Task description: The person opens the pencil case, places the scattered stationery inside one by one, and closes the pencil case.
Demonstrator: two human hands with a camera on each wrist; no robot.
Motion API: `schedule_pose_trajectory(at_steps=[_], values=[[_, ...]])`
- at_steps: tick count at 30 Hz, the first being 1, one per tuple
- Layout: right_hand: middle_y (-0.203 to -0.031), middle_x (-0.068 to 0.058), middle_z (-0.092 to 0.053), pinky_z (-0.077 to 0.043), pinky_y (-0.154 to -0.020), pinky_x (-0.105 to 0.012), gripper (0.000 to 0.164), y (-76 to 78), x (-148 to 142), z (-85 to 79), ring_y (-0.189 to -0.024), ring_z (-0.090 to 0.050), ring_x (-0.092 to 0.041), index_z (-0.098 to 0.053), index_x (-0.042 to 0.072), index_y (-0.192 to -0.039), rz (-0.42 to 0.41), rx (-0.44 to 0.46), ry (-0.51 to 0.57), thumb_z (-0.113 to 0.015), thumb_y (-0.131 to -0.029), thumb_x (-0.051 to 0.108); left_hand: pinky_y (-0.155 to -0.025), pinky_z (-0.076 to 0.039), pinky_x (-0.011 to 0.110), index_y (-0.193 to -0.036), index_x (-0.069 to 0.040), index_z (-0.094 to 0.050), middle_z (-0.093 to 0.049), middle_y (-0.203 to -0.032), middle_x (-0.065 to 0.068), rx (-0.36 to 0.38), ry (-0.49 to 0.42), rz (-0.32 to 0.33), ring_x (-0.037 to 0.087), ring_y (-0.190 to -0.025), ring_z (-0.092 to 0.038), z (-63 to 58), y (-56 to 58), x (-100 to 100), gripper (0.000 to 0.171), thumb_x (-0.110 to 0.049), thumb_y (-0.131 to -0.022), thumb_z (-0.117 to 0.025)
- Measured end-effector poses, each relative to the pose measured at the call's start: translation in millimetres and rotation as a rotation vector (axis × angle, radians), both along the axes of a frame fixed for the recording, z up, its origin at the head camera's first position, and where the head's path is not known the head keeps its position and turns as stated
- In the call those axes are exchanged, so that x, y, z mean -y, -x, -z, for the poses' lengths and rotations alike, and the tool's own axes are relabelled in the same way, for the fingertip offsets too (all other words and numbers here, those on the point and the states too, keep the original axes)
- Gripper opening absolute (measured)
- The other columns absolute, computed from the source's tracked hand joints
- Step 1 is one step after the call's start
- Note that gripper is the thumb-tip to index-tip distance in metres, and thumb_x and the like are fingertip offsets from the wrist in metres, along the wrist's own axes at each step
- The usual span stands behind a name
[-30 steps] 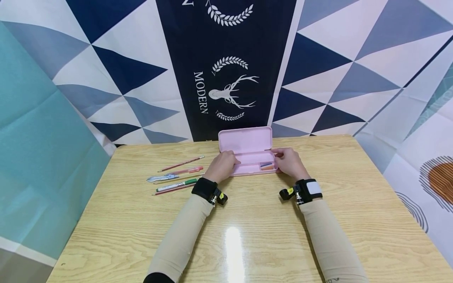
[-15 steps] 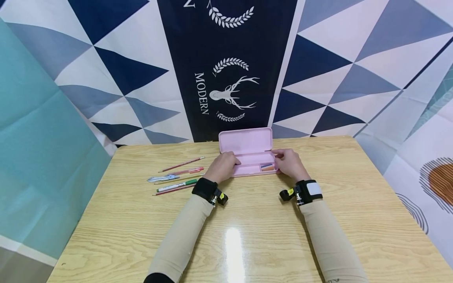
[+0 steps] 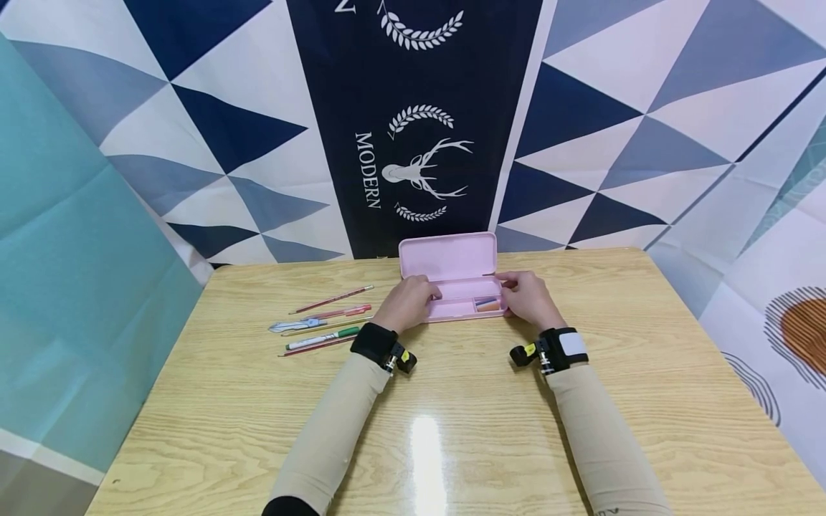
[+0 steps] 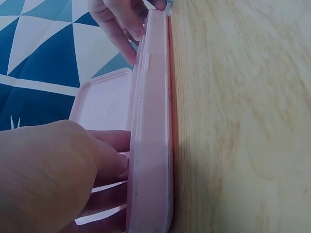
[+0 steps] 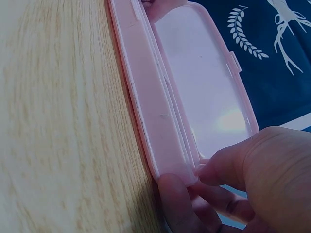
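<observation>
A pink pencil case (image 3: 459, 309) lies at the back of the table, its lid (image 3: 448, 258) raised against the backdrop. My left hand (image 3: 405, 302) is over the case's left end, thumb reaching inside. In the left wrist view, the left fingers (image 4: 109, 196) bend behind the front wall, tips hidden; I cannot tell whether they hold anything. My right hand (image 3: 528, 295) grips the right end. The right wrist view has the right thumb (image 5: 223, 165) on the rim and a finger against the outside corner. Small orange and blue pieces (image 3: 487, 304) sit in the case's front-right compartment.
Left of the case lie a red pencil (image 3: 332, 299), a pink pen (image 3: 351, 311), a pale blue tool with pointed ends (image 3: 297, 325), a green-capped marker (image 3: 323, 338) and other thin sticks. The patterned backdrop (image 3: 413, 129) rises right behind the table (image 3: 477, 416).
My left thumb has shifted slightly rightward inside the case. The right hand, the case and the loose stationery stay where they were.
</observation>
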State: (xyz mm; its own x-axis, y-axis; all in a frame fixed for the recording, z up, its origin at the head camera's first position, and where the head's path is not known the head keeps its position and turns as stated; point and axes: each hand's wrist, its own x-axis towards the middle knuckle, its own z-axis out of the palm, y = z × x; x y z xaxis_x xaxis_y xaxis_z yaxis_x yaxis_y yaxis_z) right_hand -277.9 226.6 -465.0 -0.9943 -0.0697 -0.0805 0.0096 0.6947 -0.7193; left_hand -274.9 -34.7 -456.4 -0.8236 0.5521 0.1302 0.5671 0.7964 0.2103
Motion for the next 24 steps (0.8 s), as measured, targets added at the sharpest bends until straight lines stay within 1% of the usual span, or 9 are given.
schedule_pose_trajectory(at_steps=[7, 14, 18, 24], values=[[-0.111, -0.025, -0.067, -0.055, -0.051, -0.023, 0.043, -0.4, 0, 0.2, -0.058, -0.065, -0.014, -0.060, 0.002, -0.136, -0.002, -0.002, 0.001, -0.053, -0.094, 0.004, -0.092, -0.055, 0.033, -0.111, -0.013, -0.078, -0.072, -0.101, 0.006, 0.032, -0.033, -0.010, 0.019, -0.096, -0.065, -3.8, 0.3, 1, 0.027, -0.004, -0.089, -0.065], [-0.108, -0.024, -0.068, -0.055, -0.052, -0.024, 0.041, 0.0, -1, 2.7, -0.058, -0.065, -0.014, -0.061, 0.003, -0.135, 0.007, -0.009, 0.002, -0.055, -0.095, 0.005, -0.087, -0.056, 0.033, -0.108, -0.012, -0.079, -0.073, -0.099, 0.006, -0.002, -0.066, 0.003, 0.018, -0.091, -0.065, -11.5, 2.6, 1, 0.025, -0.004, -0.089, -0.063], [-0.108, -0.024, -0.068, -0.055, -0.052, -0.024, 0.041, -0.1, 0, 2.2, -0.058, -0.065, -0.014, -0.061, 0.002, -0.135, 0.003, -0.011, 0.002, -0.055, -0.095, 0.005, -0.084, -0.055, 0.032, -0.108, -0.013, -0.079, -0.071, -0.096, 0.005, 0.004, -0.077, -0.014, 0.017, -0.088, -0.062, -15.3, 3.6, 2, 0.026, -0.005, -0.090, -0.061], [-0.106, -0.024, -0.068, -0.055, -0.052, -0.025, 0.042, 0.6, -1, 1.4, -0.059, -0.066, -0.015, -0.060, 0.002, -0.136, 0.003, -0.006, -0.013, -0.056, -0.095, 0.006, -0.085, -0.055, 0.032, -0.108, -0.013, -0.078, -0.070, -0.094, 0.004, 0.005, -0.087, -0.024, 0.016, -0.088, -0.062, -16.7, 5.0, 4, 0.024, -0.006, -0.092, -0.061]])
